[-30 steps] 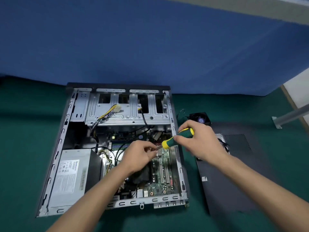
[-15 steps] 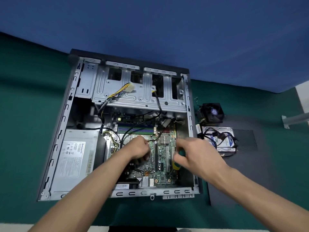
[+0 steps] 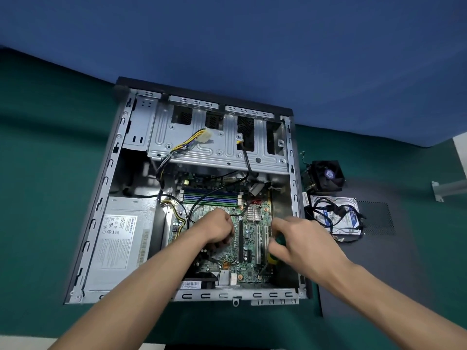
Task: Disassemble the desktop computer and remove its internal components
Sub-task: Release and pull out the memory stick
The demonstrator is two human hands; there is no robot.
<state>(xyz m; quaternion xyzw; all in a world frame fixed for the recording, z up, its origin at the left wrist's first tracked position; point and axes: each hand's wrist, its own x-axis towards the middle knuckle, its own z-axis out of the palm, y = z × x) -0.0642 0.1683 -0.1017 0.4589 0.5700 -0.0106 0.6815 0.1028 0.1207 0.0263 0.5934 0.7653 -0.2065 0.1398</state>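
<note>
Only the power supply point(image 3: 121, 238) label point(image 3: 116, 240) shows unreadable print.

Open case point(image 3: 121, 198) flat on green worktop point(image 3: 45, 173). Left hand point(image 3: 217, 229) fisted over mobo point(image 3: 249, 238) centre, contents not visible. Right hand point(image 3: 300, 242) just beside it grips green/yellow screwdriver point(image 3: 274, 251), tip down. PSU point(image 3: 121, 241) left of left hand; fan point(image 3: 326, 175) & HDD point(image 3: 336, 214) beyond right hand.

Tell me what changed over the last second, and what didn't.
The right hand swung the green-and-yellow screwdriver from level above the open grey computer case down to the green motherboard, tip near its lower right corner. The left hand drew into a fist over the board; whether it holds anything is unclear. The black fan and hard drive stayed put.
</note>
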